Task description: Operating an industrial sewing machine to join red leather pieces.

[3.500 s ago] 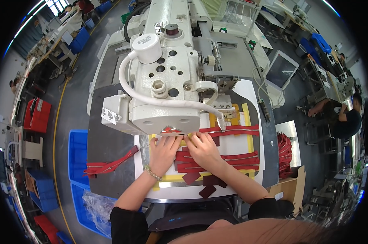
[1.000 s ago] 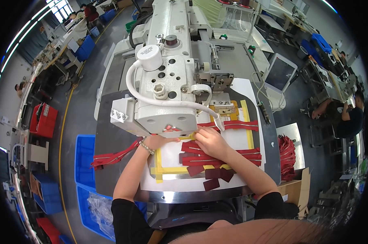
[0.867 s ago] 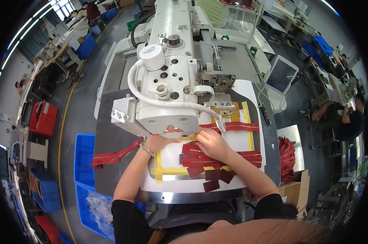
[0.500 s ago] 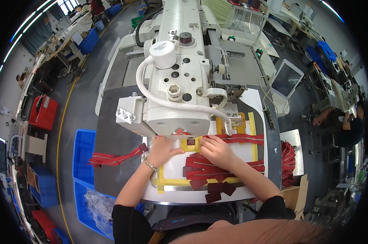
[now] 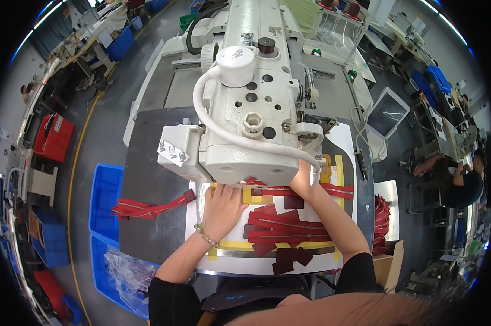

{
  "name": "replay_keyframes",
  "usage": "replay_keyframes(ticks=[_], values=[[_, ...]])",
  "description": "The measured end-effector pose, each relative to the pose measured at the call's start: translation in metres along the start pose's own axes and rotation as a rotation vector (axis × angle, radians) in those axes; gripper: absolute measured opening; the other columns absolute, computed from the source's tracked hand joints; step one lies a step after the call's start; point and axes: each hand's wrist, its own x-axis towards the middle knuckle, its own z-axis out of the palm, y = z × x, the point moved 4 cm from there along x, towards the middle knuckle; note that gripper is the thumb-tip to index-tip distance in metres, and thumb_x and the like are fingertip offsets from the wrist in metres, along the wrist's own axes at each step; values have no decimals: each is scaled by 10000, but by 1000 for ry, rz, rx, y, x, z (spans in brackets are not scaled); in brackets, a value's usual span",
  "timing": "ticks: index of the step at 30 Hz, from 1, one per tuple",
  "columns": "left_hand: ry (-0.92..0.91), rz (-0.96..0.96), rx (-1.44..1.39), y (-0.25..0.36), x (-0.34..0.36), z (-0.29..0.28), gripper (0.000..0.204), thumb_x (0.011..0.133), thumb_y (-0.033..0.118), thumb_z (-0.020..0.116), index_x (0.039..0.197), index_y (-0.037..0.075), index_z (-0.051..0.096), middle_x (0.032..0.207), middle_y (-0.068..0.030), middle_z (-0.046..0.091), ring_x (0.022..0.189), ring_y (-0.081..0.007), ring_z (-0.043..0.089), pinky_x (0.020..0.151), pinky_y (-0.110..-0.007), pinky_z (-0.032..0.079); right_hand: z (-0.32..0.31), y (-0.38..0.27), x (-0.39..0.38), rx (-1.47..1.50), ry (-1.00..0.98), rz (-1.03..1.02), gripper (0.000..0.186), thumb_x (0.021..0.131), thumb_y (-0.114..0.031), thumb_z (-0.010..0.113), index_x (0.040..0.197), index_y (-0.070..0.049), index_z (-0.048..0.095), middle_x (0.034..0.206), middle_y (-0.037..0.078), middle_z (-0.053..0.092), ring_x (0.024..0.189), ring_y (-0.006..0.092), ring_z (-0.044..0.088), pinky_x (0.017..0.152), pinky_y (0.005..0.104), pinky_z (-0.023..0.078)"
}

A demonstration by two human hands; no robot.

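Observation:
My left hand [image 5: 223, 209] lies with fingers apart on the white sheet, beside a yellow-taped fixture [image 5: 249, 196] under the white sewing machine head [image 5: 248, 157]. My right hand [image 5: 306, 182] reaches behind the head's right side, its fingers hidden. A red zipper strip [image 5: 335, 189] with a dark patch at its left end crosses that fixture. Below it lie several stacked red zippers [image 5: 283, 232] and dark maroon patches [image 5: 283, 265]. Another bundle of red zippers [image 5: 139, 209] is on the grey table left of my left hand.
Blue bins [image 5: 101, 195] stand left of the table [image 5: 147, 244]. At the right are a pile of red zippers [image 5: 382, 214], a cardboard box [image 5: 392, 261] and a screen [image 5: 386, 111]. A co-worker [image 5: 468, 182] sits further right. A red bin [image 5: 52, 136] stands across the aisle.
My right hand has moved up and right, behind the machine head. The upper zipper has shifted left across the yellow fixture. My left hand's fingers have crept slightly rightward and the view has shifted.

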Motion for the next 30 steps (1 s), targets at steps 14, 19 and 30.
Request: replay_keyframes(ticks=[14,19,30], values=[[42,-66,-430,-18,-1,7,417,731,208,729,1103,85,586,841,-62,598,749,-231,574,687,-359,429,-5,-24,-34,7,-260,-80,273,831,-269,656,919,-24,573,992,125,531,993,275,508,790,387,408],[49,-70,-483,-20,-1,8,398,742,188,724,1103,87,593,732,-46,580,656,-212,572,620,-341,419,-10,-13,-24,716,-519,135,286,904,-252,588,791,9,551,847,100,532,798,197,515,690,321,416],[91,-18,-511,-19,-2,6,367,749,207,714,1084,94,616,737,-56,587,659,-222,577,608,-358,420,-13,-21,-17,601,-522,93,330,896,-307,586,1025,-5,621,971,156,656,893,261,624,787,352,472]])
